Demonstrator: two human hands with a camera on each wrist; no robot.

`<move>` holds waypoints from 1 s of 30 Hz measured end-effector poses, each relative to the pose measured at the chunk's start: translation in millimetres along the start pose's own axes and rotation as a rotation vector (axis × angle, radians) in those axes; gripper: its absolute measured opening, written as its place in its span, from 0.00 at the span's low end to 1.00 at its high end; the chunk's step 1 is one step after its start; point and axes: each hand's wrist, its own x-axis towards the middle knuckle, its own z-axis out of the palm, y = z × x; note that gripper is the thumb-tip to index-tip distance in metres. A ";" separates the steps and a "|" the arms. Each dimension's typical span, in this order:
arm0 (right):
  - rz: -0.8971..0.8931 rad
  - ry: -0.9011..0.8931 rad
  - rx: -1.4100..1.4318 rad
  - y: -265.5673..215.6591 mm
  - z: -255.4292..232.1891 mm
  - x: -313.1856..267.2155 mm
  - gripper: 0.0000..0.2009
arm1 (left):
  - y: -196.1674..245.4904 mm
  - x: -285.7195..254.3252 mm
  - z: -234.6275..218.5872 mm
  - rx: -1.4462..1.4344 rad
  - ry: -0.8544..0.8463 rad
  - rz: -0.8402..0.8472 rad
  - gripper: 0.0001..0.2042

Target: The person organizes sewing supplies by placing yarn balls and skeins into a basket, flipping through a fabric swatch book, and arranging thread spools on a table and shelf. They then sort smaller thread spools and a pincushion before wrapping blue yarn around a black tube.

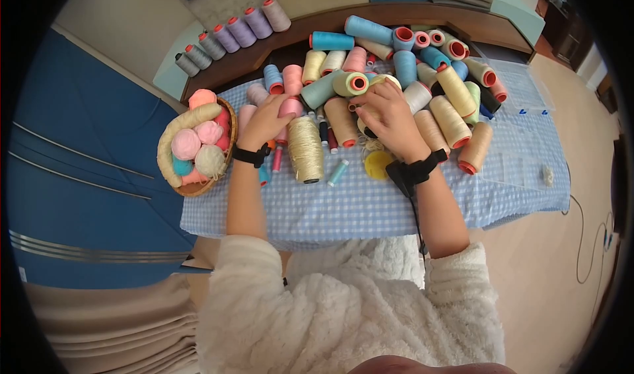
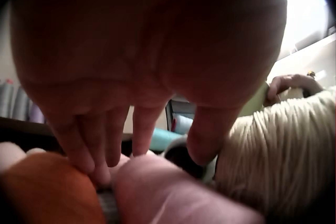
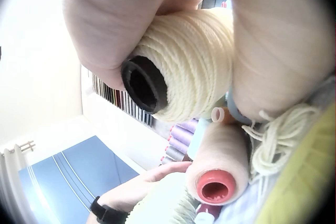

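My right hand (image 1: 391, 121) grips a spool of cream cord (image 3: 194, 69) among the heaped thread cones; its black core end faces the right wrist camera. Below it lies a beige cone (image 3: 218, 148) with a red core, and loose cream cord (image 3: 278, 140) trails beside. My left hand (image 1: 265, 124) reaches over pink spools (image 1: 290, 108) at the pile's left side. In the left wrist view its fingers (image 2: 113, 134) point down, tips at a pink spool (image 2: 168, 195), the thumb apart from them. A large pale gold cord spool (image 1: 306, 150) stands between my hands.
A wicker basket (image 1: 197, 189) of yarn balls sits at the left edge. Purple and grey cones (image 1: 232, 36) line the back shelf. Near the front lie a small teal spool (image 1: 338, 174) and a yellow disc (image 1: 378, 165). Clear plastic boxes (image 1: 515, 86) are at right.
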 end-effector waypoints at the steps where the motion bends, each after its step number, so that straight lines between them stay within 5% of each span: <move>1: -0.006 0.010 0.004 0.0 0.1 0.1 0.09 | 15.4 0.6 -7.3 0.006 0.031 -0.089 0.22; 3: -0.013 0.026 0.006 -0.1 0.7 0.3 0.08 | 55.8 -0.3 -21.5 0.011 0.091 -0.264 0.20; 6: -0.044 0.042 -0.020 2.8 2.1 0.5 0.08 | 40.2 -0.6 -3.5 0.019 0.243 -0.036 0.15; 9: -0.016 0.025 0.009 8.0 4.3 -1.1 0.08 | 40.8 -0.8 12.5 0.022 0.225 0.064 0.10; 11: -0.043 0.054 0.003 7.6 4.5 -1.0 0.09 | 50.6 -1.6 14.0 0.025 0.170 -0.010 0.07; 16: -0.020 0.033 0.002 8.6 5.3 -2.2 0.10 | 45.1 -0.1 20.5 0.094 0.108 0.005 0.14; 30: -0.038 0.022 0.013 8.2 1.9 -3.2 0.08 | 45.4 0.0 23.4 0.171 0.109 0.021 0.13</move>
